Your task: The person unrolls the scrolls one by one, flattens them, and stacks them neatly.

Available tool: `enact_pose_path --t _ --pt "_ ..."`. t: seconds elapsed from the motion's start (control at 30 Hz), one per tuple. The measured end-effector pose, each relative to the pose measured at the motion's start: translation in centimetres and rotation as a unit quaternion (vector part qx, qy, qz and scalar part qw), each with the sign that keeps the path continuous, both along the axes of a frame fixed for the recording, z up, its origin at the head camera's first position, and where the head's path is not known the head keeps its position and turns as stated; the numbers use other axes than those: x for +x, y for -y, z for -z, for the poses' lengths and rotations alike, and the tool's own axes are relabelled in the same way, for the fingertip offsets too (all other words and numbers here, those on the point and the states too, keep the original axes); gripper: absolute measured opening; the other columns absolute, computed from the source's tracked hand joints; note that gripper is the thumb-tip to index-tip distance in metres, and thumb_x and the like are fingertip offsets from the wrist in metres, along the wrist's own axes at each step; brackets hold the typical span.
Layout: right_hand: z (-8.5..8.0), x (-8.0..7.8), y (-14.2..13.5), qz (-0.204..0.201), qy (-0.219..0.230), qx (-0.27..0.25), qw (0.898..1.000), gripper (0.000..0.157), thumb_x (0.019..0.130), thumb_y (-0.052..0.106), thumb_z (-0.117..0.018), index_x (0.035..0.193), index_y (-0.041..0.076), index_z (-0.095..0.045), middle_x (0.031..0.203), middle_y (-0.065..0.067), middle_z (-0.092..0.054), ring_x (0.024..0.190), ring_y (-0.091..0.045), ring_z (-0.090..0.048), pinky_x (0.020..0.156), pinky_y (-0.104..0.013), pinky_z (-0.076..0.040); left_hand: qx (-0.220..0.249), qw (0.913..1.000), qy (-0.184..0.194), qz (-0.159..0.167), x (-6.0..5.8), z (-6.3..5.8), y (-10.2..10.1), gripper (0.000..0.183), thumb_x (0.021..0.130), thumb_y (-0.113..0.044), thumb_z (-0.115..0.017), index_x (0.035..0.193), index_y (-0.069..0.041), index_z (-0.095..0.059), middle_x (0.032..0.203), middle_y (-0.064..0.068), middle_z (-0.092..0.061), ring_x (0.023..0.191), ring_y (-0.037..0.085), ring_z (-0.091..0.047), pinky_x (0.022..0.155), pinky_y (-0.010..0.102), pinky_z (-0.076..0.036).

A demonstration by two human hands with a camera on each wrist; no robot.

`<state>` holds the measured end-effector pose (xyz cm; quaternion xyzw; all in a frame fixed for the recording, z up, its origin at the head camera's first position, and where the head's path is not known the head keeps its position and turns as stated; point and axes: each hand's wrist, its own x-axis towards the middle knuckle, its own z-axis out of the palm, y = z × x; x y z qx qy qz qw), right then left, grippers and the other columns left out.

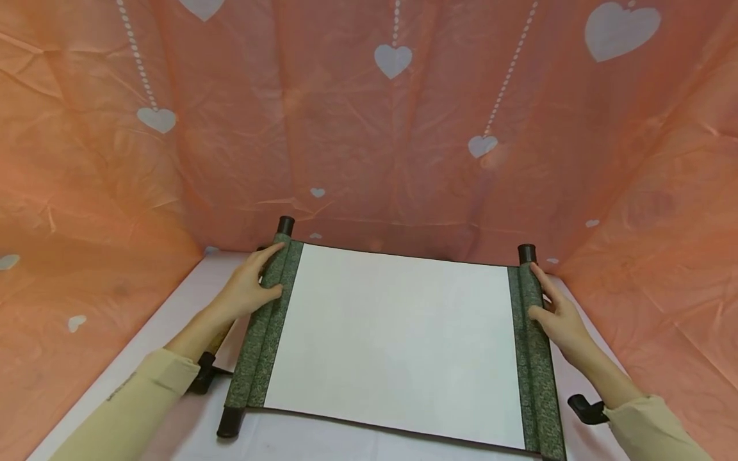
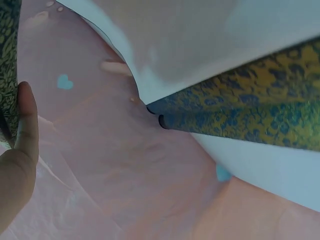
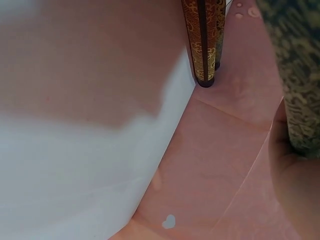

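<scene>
A hanging scroll (image 1: 398,346) is spread out above the table, its white sheet blank and its green patterned ends fitted with black-tipped rollers. My left hand (image 1: 245,291) grips the left rolled end, thumb on the front. The right rolled end is gripped by my right hand (image 1: 562,323), thumb also in front. In the left wrist view, part of my left hand (image 2: 22,150) shows against the patterned roll (image 2: 9,55). The right wrist view catches my right hand (image 3: 295,195) around the other roll (image 3: 295,75). Fingers behind the rolls are mostly hidden.
Gold-and-blue patterned rolls (image 2: 240,120) lie on the white table (image 2: 280,170) beneath the scroll. More patterned rolls (image 3: 202,45) show near the table's edge in the right wrist view. An orange-pink sheet with hearts (image 1: 375,141) hangs around the table.
</scene>
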<state>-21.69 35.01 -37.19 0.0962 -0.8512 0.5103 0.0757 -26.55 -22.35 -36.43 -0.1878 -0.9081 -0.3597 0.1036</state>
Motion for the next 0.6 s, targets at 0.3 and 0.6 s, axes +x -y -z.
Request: enact_pose_path --t 0.3,0.6 --pt "0.1 -0.2 0.9 0.003 0.01 0.068 0.998 0.104 0.096 0.015 -0.077 0.168 0.035 -0.004 0.171 -0.025 -0.005 0.141 -0.065 -0.028 0.095 -0.049 -0.054 -0.021 0.9996 0.017 -0.011 0.1 -0.8 1.0 0.087 0.091 -0.004 -0.07 0.166 -0.013 -0.027 0.162 0.033 -0.027 0.129 0.055 -0.046 0.081 0.053 -0.048" --pt "-0.1 -1.0 1.6 -0.011 -0.016 0.125 0.992 0.107 0.096 0.004 -0.072 0.168 0.023 0.005 0.169 -0.032 -0.005 0.137 -0.066 -0.034 0.078 -0.027 -0.054 -0.03 0.9991 0.028 -0.002 0.0 -1.7 2.2 0.09 0.092 -0.003 -0.07 0.167 -0.013 -0.021 0.164 0.031 -0.027 0.061 0.022 -0.048 0.058 0.037 -0.041"
